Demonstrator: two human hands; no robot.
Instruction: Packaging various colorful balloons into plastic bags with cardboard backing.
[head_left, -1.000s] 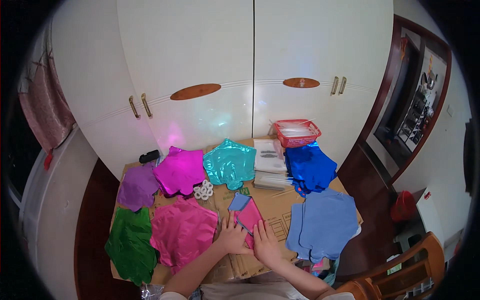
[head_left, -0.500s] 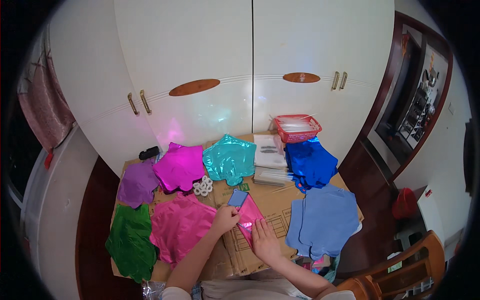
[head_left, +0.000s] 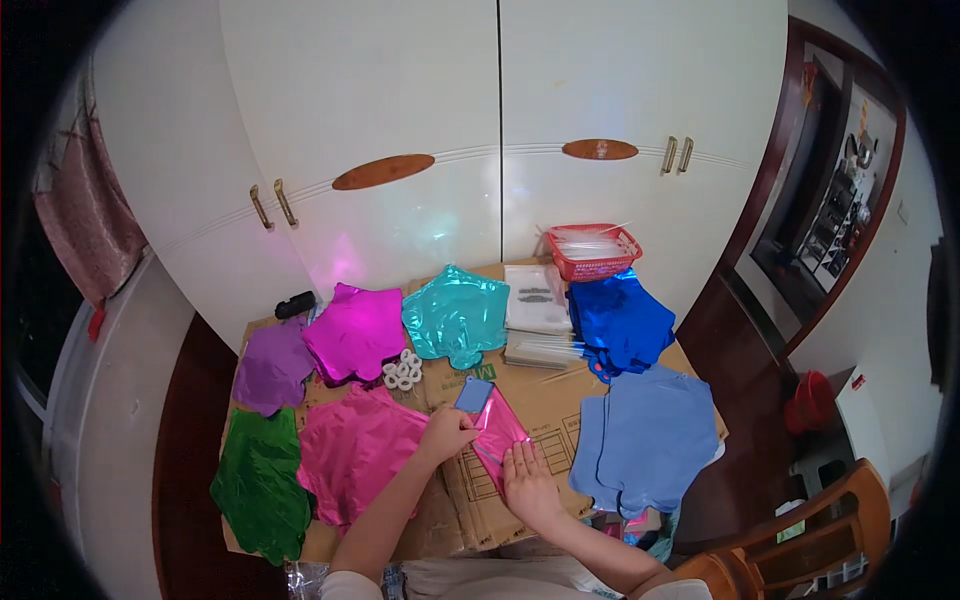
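- On the cardboard-covered tabletop [head_left: 545,398] in the head view, a pink foil balloon [head_left: 502,424] is lying folded, a blue piece [head_left: 474,394] showing at its far end.
- The left hand [head_left: 448,436] is pinching its left edge; the right hand [head_left: 531,488] is resting flat on it.
- Folding is looking partly done; the teal foil stack [head_left: 455,313] and green foil stack [head_left: 260,482] are lying unfolded.

Green lettering marks the cardboard [head_left: 545,400], grey print a packet [head_left: 535,315].
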